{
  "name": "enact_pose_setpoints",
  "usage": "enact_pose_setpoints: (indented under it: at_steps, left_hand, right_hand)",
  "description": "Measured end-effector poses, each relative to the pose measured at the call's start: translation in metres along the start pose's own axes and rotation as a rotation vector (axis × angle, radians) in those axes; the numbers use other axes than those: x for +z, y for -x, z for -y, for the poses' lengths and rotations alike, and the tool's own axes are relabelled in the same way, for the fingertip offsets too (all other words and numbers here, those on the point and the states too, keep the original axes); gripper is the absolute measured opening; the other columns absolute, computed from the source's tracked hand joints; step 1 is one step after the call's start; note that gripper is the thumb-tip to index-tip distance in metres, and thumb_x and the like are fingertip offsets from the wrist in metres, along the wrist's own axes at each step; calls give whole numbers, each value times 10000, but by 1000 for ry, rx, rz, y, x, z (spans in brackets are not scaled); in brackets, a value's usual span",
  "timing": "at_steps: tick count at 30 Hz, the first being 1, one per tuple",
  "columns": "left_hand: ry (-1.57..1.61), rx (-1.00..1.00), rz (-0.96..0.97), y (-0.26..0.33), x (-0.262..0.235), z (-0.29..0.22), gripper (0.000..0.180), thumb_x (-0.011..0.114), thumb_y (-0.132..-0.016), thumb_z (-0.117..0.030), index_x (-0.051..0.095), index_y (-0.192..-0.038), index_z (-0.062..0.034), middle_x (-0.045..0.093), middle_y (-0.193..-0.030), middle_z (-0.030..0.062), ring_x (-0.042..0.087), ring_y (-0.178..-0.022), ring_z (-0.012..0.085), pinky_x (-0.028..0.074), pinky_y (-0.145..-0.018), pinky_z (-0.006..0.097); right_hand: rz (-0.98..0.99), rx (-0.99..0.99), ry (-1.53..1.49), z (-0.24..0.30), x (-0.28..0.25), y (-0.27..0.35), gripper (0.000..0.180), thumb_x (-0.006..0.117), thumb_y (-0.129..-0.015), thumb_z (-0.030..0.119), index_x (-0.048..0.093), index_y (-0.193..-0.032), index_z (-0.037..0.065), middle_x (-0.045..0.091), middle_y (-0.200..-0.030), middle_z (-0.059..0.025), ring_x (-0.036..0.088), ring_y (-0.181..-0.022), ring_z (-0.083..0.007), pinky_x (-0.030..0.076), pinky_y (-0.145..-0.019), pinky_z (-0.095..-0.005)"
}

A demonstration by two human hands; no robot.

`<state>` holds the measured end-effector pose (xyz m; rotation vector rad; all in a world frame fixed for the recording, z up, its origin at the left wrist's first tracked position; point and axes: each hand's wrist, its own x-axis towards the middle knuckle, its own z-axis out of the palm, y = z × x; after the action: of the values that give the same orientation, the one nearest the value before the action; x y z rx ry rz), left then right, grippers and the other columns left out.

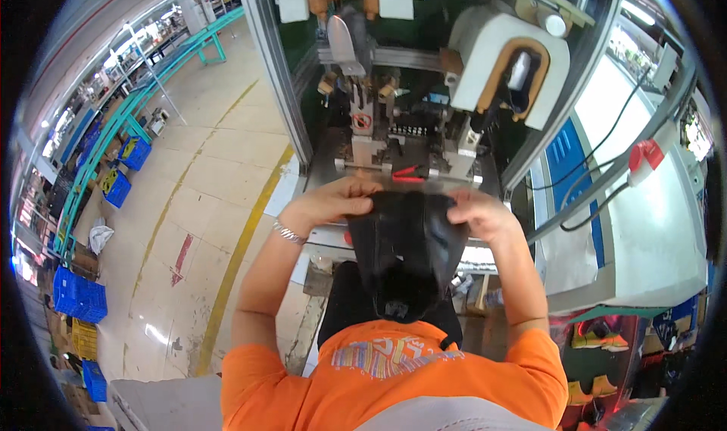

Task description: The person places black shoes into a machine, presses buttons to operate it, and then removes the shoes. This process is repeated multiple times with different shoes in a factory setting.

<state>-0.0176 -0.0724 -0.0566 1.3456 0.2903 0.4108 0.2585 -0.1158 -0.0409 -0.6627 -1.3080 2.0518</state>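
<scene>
Between my two hands hangs a black boot upper [405,230], wide at its far edge and narrowing toward my body. My left hand [337,201] is closed on its far left edge, with the thumb on top. At the far right edge my right hand [483,213] pinches it the same way. Beyond it stands a machine with metal clamps, an upright metal form [347,45] and a white pad with a brown lining [515,64]. A red-handled tool [409,174] lies on the machine bed just past the upper.
Metal posts [280,75] frame the machine on both sides. A red knob or plug [646,157] with cables is at the right, above a white cabinet [659,234]. Shoes [600,341] sit on a rack at lower right. Blue crates [79,295] line the left floor.
</scene>
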Motion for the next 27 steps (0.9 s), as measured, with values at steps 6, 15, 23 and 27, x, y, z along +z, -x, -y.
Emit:
enact_pose_setpoints:
  at_steps: [6,15,23,27]
  left_hand:
    - [-229,220,-184,27,-20,-63,371,592,-860,-260,528,-1123,-7,524,-928,-45,465,-865,50,385,-778,201]
    - [-513,611,-617,-7,-108,-126,288,535,-894,-154,499,-1170,-81,550,-841,-52,462,-747,23,379,-666,186]
    - [-392,707,-816,-45,-156,-120,222,560,-870,-63,424,-1044,-36,544,-838,7,507,-791,70,406,-729,203]
    - [-417,713,-707,-46,-167,-115,155,500,-896,-52,425,-1032,-48,531,-916,12,493,-866,74,371,-792,201]
  right_hand:
    - [44,-80,133,35,-24,-32,438,688,-705,87,553,-1110,-10,614,-1015,-32,554,-928,-105,435,-818,-237]
    - [-160,-712,341,112,-4,-165,168,586,-823,10,596,-991,-3,642,-901,-35,577,-800,-87,446,-768,-227]
    - [-389,-759,190,116,-27,-224,138,601,-813,-10,600,-946,27,640,-870,-25,579,-758,-83,460,-724,-216]
    - [-367,-787,159,113,-27,-232,135,586,-815,-22,597,-945,13,630,-854,-21,574,-786,-84,443,-760,-210]
